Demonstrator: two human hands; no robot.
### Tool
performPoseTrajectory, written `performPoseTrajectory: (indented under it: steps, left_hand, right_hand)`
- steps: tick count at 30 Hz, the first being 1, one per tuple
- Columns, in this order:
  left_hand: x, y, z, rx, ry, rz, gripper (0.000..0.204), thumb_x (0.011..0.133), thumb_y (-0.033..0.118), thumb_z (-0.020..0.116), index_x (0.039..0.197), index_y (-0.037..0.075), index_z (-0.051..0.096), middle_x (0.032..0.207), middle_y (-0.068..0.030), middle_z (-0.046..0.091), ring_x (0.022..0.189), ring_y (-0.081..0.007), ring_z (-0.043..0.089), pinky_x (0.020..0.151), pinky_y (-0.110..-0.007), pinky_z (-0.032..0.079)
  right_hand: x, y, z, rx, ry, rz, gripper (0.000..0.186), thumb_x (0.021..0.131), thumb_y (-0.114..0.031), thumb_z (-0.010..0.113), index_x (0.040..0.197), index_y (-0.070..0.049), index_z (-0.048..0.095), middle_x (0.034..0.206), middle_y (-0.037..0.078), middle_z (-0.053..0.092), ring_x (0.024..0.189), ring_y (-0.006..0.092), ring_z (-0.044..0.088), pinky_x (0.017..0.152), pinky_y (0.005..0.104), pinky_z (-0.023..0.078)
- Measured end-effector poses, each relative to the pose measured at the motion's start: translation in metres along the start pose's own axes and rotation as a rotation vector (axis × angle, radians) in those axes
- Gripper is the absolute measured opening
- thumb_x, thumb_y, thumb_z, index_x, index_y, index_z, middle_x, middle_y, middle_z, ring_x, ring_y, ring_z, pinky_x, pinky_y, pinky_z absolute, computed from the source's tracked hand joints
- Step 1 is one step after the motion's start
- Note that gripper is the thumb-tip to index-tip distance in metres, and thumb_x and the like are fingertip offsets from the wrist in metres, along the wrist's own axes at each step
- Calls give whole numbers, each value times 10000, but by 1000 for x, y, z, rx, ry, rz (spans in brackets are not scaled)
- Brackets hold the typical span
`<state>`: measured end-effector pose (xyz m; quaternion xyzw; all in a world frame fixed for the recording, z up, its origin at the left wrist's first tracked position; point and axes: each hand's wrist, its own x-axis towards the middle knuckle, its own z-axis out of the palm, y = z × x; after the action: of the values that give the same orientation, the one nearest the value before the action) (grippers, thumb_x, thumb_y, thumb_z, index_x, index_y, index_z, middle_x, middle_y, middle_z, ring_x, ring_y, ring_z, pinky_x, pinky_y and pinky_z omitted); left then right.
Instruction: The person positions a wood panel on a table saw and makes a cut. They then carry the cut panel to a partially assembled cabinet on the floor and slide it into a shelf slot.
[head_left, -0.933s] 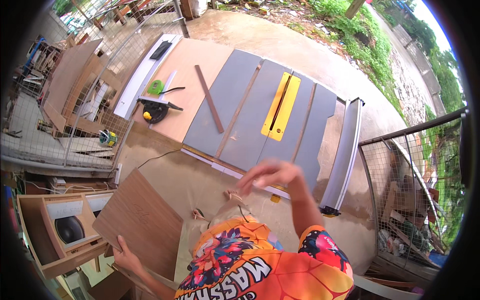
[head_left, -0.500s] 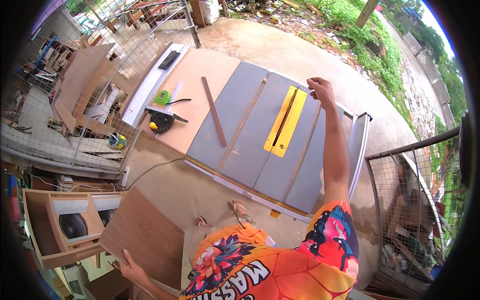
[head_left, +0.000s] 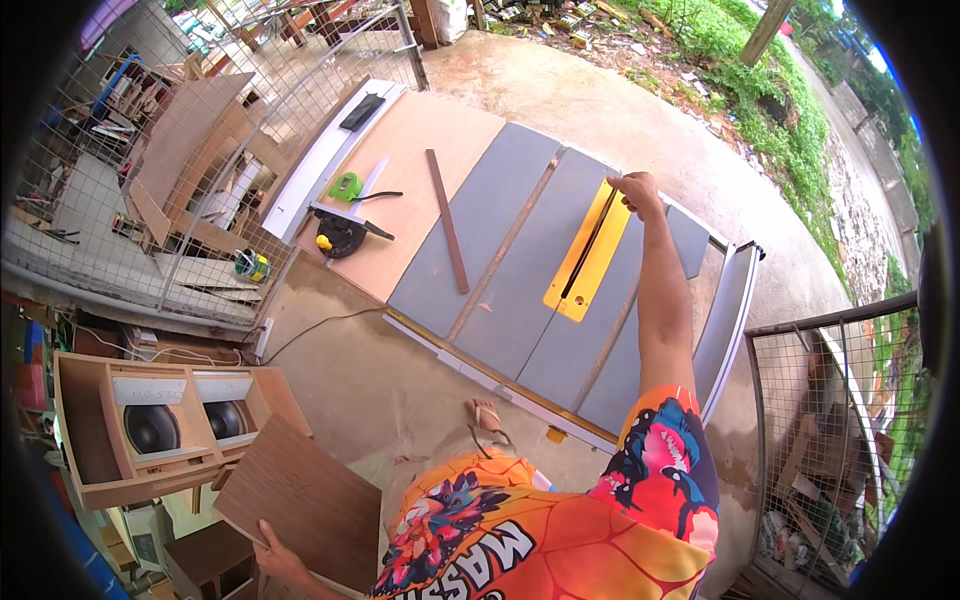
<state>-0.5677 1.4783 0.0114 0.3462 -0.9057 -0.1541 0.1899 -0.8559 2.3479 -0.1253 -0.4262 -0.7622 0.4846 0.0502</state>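
Observation:
A brown wooden panel (head_left: 310,505) is tilted at my left side, and my left hand (head_left: 280,555) grips its lower edge. My right arm reaches out over the grey table saw top (head_left: 495,250). At the far end of the yellow insert plate (head_left: 585,255), my right hand (head_left: 638,195) has its fingers curled together; anything between them is too small to tell. A dark slot runs along the plate. On the left of the saw top lies a thin brown wood strip (head_left: 447,220).
On the pale board (head_left: 425,125) left of the saw sit a green tape measure (head_left: 346,187) and a black mitre gauge (head_left: 338,235). A wooden speaker cabinet (head_left: 180,425) stands at lower left. Wire mesh gates (head_left: 835,430) flank both sides; a cable (head_left: 325,322) crosses the floor.
My right hand has come from beyond the plate's right side onto its far end. My left hand still holds the panel, and the whole view has shifted slightly.

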Motion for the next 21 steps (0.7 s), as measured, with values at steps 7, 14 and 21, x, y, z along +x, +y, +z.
performPoseTrajectory:
  steps: [7,14,21]
  left_hand:
    - [-12,-4,-2,19,-66,6,657,1004,541,647,1229,-74,709,1105,-243,759,960,-379,734,830,-458,563]
    - [-9,-26,-1,82,-49,-21,650,1014,529,636,1185,-95,690,1100,-270,729,957,-401,703,833,-470,542]
    - [-4,-47,7,-174,89,88,640,989,513,694,971,-126,714,910,-261,731,789,-375,682,745,-469,531]
  right_hand:
    - [21,27,7,-15,37,-80,331,895,-258,811,878,65,740,688,90,641,560,148,592,481,313,451]
    - [-7,-59,-41,7,266,-392,344,926,-346,759,947,-6,804,642,72,706,558,142,666,584,326,543]
    - [-205,-231,-78,144,695,-826,337,961,-325,702,1045,-3,751,841,90,785,658,174,739,674,289,571]
